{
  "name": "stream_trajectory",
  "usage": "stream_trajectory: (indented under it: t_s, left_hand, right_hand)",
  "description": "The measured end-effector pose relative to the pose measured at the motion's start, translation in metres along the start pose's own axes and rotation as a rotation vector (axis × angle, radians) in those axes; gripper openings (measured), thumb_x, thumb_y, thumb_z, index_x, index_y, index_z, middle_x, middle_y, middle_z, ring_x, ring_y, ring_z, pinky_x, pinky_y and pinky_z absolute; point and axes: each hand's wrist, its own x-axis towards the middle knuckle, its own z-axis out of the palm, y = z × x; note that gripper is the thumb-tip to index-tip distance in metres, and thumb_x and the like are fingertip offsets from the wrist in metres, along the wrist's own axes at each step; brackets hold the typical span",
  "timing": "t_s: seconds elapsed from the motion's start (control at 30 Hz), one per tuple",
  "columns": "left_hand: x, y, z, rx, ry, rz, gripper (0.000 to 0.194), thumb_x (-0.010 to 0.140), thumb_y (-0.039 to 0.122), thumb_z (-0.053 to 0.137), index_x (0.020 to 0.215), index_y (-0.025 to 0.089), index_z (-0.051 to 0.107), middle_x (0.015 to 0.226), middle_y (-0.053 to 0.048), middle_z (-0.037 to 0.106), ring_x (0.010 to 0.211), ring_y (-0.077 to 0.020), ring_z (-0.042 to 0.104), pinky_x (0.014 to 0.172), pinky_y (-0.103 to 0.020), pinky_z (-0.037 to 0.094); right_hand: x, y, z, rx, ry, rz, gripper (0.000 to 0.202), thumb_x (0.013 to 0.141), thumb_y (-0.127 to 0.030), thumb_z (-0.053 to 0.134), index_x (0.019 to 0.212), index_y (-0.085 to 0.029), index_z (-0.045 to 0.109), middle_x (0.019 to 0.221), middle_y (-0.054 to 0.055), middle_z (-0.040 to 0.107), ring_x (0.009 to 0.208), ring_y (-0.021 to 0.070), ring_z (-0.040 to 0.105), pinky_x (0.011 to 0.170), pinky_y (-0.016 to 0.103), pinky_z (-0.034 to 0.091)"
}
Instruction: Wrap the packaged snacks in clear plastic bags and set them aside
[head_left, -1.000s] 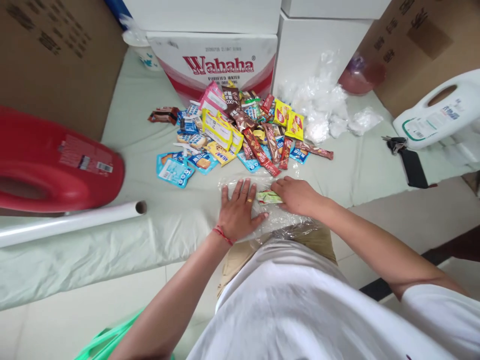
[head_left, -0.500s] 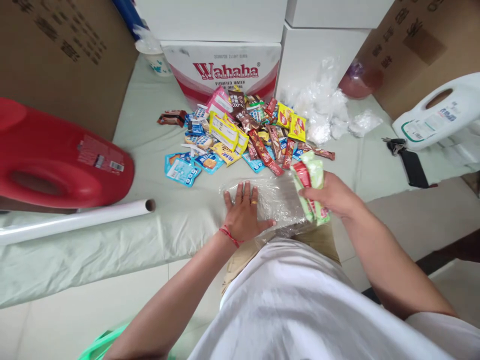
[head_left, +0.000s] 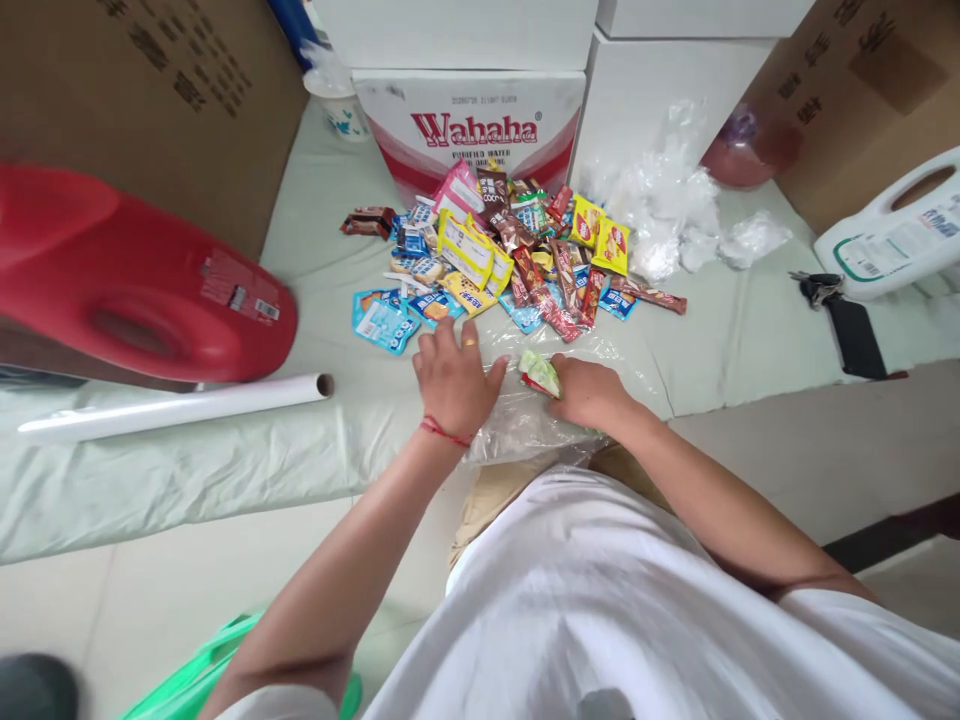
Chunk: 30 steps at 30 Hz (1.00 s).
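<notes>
A sheet of clear plastic film [head_left: 517, 425] lies along the table's front edge, before my body. My left hand [head_left: 452, 378] rests at the film's left side, fingers apart and thumb stretched to the right. Closed around a green and red snack packet [head_left: 540, 373], my right hand [head_left: 589, 390] is low over the film. Just beyond both hands is a heap of colourful wrapped snacks [head_left: 469, 250], with light blue packets at its near left edge.
On the left are a red jug [head_left: 142, 270] and a white roll [head_left: 180, 408]. Behind the snacks stands a Wahaha box [head_left: 476, 125]. Crumpled plastic [head_left: 667, 210], a white jug [head_left: 892, 235] and a black phone [head_left: 855, 335] are to the right.
My right hand has moved left and inward with the green packet, which now lies lower over the film. My left hand has shifted slightly left and forward. The view has shifted a little.
</notes>
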Motion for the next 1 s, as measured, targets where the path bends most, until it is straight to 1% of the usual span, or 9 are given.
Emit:
stream_trajectory:
  t_s: [0.1,0.17,0.27,0.43,0.57,0.67,0.77,0.87,1.0]
  left_hand:
    - [0.013,0.013,0.01,0.038,-0.049,-0.023,0.066,0.098,0.055,0.052,0.146,0.01,0.051,0.142,-0.026,0.059,0.134,-0.0444,0.051,0.106,-0.058,0.042]
    - [0.017,0.014,0.019,0.052,-0.156,-0.053,0.052,0.101,0.049,0.047,0.135,0.012,0.058,0.121,-0.022,0.07,0.121,-0.0393,0.061,0.097,-0.05,0.047]
    - [0.017,0.005,0.027,0.046,-0.266,-0.085,0.033,0.101,0.039,0.045,0.117,0.018,0.065,0.104,-0.015,0.075,0.105,-0.033,0.069,0.082,-0.039,0.048]
    - [0.01,-0.002,0.024,-0.009,-0.246,-0.225,0.026,0.102,0.041,0.046,0.103,0.022,0.064,0.091,-0.007,0.076,0.091,-0.028,0.072,0.071,-0.033,0.041]
    - [0.007,-0.003,0.024,-0.024,-0.215,-0.253,0.025,0.103,0.04,0.046,0.103,0.022,0.064,0.088,-0.006,0.076,0.089,-0.0269,0.072,0.069,-0.032,0.039]
    - [0.005,-0.005,0.028,-0.044,-0.196,-0.269,0.025,0.102,0.04,0.047,0.107,0.022,0.064,0.085,-0.005,0.074,0.086,-0.0269,0.071,0.068,-0.032,0.04]
    - [0.003,-0.009,0.034,-0.076,-0.131,-0.261,0.027,0.1,0.039,0.051,0.118,0.021,0.062,0.094,-0.007,0.073,0.09,-0.0276,0.07,0.069,-0.034,0.043]
    - [-0.001,-0.015,0.04,-0.116,0.033,-0.183,0.035,0.096,0.036,0.058,0.126,0.018,0.06,0.119,-0.015,0.066,0.106,-0.0308,0.066,0.08,-0.039,0.05]
    - [-0.008,-0.019,0.035,-0.127,0.313,0.006,0.04,0.092,0.035,0.063,0.125,0.012,0.062,0.126,-0.023,0.06,0.123,-0.038,0.054,0.102,-0.053,0.044]
  right_hand:
    - [0.002,0.007,-0.004,-0.049,-0.041,-0.058,0.049,0.081,-0.033,0.066,0.128,-0.02,0.056,0.119,0.015,0.074,0.106,0.0345,0.072,0.071,0.035,0.05]
    - [0.004,0.017,-0.008,-0.086,-0.08,-0.111,0.052,0.081,-0.033,0.067,0.13,-0.02,0.056,0.12,0.015,0.074,0.106,0.0351,0.072,0.071,0.035,0.049]
    - [0.007,0.034,-0.016,-0.143,-0.119,-0.186,0.051,0.081,-0.033,0.068,0.129,-0.019,0.057,0.119,0.016,0.075,0.105,0.035,0.072,0.072,0.034,0.049]
    - [0.002,0.047,-0.037,-0.175,-0.078,-0.258,0.046,0.082,-0.035,0.068,0.125,-0.02,0.059,0.116,0.014,0.075,0.102,0.0343,0.072,0.072,0.033,0.046]
    - [0.002,0.034,-0.047,-0.171,-0.043,-0.33,0.042,0.086,-0.034,0.068,0.124,-0.02,0.059,0.113,0.013,0.075,0.099,0.0324,0.072,0.071,0.033,0.046]
    - [0.01,0.022,-0.038,-0.152,-0.043,-0.365,0.046,0.088,-0.033,0.07,0.13,-0.018,0.059,0.119,0.014,0.072,0.106,0.033,0.069,0.074,0.034,0.048]
    - [0.018,0.021,-0.022,-0.131,0.047,-0.374,0.064,0.088,-0.039,0.076,0.144,-0.017,0.053,0.134,0.017,0.065,0.124,0.0366,0.059,0.087,0.04,0.05]
    - [0.016,0.027,-0.008,-0.091,0.145,-0.355,0.078,0.087,-0.044,0.08,0.151,-0.013,0.047,0.142,0.02,0.06,0.13,0.0381,0.053,0.099,0.046,0.047]
    - [0.006,0.036,0.002,-0.055,0.188,-0.362,0.068,0.093,-0.038,0.073,0.151,-0.012,0.048,0.142,0.02,0.06,0.126,0.0359,0.053,0.103,0.047,0.043]
